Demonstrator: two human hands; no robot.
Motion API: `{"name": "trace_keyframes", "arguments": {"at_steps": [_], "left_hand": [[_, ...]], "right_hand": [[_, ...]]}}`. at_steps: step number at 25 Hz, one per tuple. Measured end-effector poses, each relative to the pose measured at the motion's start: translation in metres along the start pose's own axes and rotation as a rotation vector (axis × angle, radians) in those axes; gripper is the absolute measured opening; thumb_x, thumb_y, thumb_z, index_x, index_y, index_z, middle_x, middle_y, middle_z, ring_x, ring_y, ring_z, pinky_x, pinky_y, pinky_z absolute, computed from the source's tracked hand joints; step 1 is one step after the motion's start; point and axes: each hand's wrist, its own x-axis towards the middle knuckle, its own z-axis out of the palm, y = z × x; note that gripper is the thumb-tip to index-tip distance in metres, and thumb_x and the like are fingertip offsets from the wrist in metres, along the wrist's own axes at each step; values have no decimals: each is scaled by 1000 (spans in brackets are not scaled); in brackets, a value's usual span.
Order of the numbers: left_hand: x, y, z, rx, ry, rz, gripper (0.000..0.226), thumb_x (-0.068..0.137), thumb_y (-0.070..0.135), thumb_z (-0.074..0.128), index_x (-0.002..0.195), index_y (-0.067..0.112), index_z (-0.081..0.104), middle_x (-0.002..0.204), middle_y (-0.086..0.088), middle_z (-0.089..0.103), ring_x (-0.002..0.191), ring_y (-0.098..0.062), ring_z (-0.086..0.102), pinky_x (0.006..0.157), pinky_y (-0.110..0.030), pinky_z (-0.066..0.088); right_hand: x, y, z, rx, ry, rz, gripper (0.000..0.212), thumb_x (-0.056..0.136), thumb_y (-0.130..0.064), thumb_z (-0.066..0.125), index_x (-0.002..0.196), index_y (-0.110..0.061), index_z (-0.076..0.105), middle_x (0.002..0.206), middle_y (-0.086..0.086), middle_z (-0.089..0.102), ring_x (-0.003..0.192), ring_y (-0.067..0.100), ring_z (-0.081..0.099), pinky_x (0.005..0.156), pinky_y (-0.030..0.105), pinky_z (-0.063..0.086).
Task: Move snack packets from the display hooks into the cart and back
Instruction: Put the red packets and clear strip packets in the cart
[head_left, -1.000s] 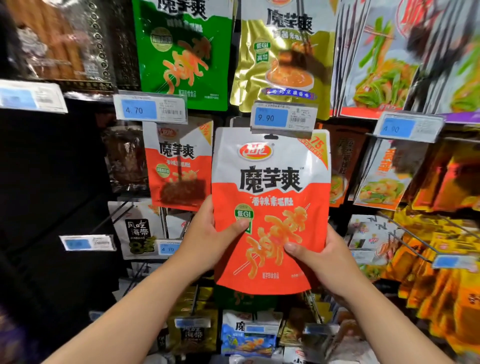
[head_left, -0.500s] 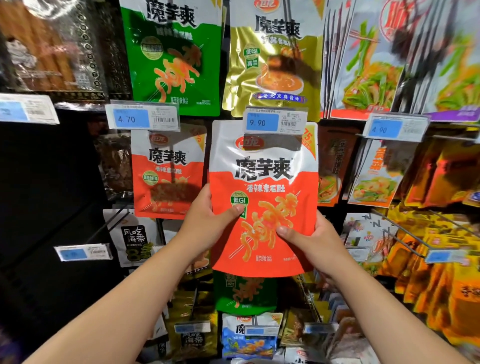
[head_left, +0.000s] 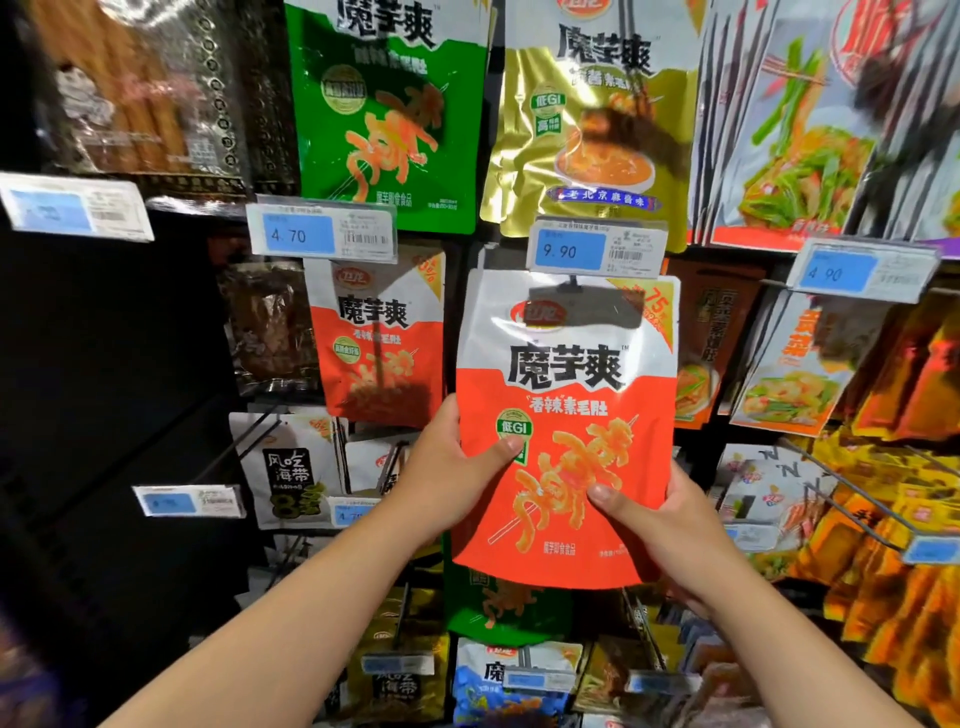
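In the head view, a person holds a red-and-white snack packet (head_left: 566, 395) up before a wall of hanging snacks with both hands. The left hand (head_left: 441, 467) grips the packet's left edge about halfway down: its thumb (head_left: 498, 452) lies across the front on a green badge, and its other fingers are curled out of sight behind the pouch. The right hand (head_left: 660, 525) grips the lower right part the same way, its thumb (head_left: 610, 496) pressed on the printed skewer picture and the remaining fingers hidden behind. The packet stands upright, rising well above both sets of fingers. Its top edge sits just under a 9.90 price tag (head_left: 595, 249), and a short dark hook tip (head_left: 574, 283) shows between the two. Whether the packet hangs on that hook cannot be told. High above the fingers hang a green packet (head_left: 387, 114) and a gold packet (head_left: 592, 119). Left of the left fingers, a smaller red-and-white packet (head_left: 376, 338) hangs under a 4.70 price tag (head_left: 322, 234). Right of the right fingers hang slanted rows of yellow and orange packets (head_left: 883, 519), with a 4.90 price tag (head_left: 862, 270) above them. Below the fingers, between the forearms, hang a green pouch (head_left: 498, 608) and a blue pouch (head_left: 483, 696).
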Motion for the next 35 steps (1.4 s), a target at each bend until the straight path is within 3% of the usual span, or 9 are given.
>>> {"name": "trace_keyframes", "arguments": {"at_steps": [4,7,11,19,22,25,27,31,35], "left_hand": [[20,1,-3,113,-11,-44,32,93,26,77,112,38,55,113,14,70,103,-3,68,94,-34,55],[44,6,0,200,15,-63,34,93,28,76,121,24,57,116,5,70,107,-15,68,97,-39,54],[79,8,6,218,91,-52,30,94,24,76,117,20,58,104,9,66,99,-15,65,86,-31,50],[112,-34,17,531,147,-106,27,101,22,65,120,7,55,117,-14,71,110,-36,66,84,-37,47],[119,-42,20,541,181,-124,27,102,22,62,121,5,53,119,-18,71,110,-38,66,86,-39,50],[126,-45,22,569,197,-157,28,104,23,60,123,4,52,119,-21,70,111,-41,65,91,-45,52],[126,-46,22,577,199,-164,28,104,23,59,122,3,52,118,-21,70,110,-42,65,87,-42,51],[108,-48,20,599,165,-200,33,104,19,59,132,2,52,122,-20,70,113,-41,64,83,-37,45],[70,-37,21,596,107,-226,60,104,16,57,157,7,30,137,-15,64,121,-36,62,94,-37,49]], "right_hand": [[14,-3,7,-69,16,-22,47,68,-40,80,111,-31,62,94,-18,77,84,-1,73,62,9,53],[37,-9,13,-137,72,-83,33,83,-38,74,112,-33,59,100,-20,72,84,-11,68,65,4,48],[78,-11,16,-226,228,-133,28,86,-31,79,108,-27,62,98,-10,70,91,10,67,74,25,47],[131,24,13,-502,233,-67,49,91,-22,74,132,-15,48,119,3,65,114,28,61,85,30,43],[145,30,16,-555,179,-8,50,93,-21,71,136,-15,47,128,9,65,119,30,60,95,33,45],[155,33,19,-536,155,64,49,97,-22,65,141,-15,44,126,11,66,117,33,61,86,30,43],[158,32,20,-532,131,96,58,100,-23,61,151,-14,34,130,11,65,119,33,60,83,28,41],[143,32,17,-549,126,84,71,102,-23,58,160,-12,17,150,11,51,136,30,49,108,35,42],[96,23,14,-452,142,11,70,103,-22,55,161,-16,17,163,4,32,148,20,34,118,33,33]]}}
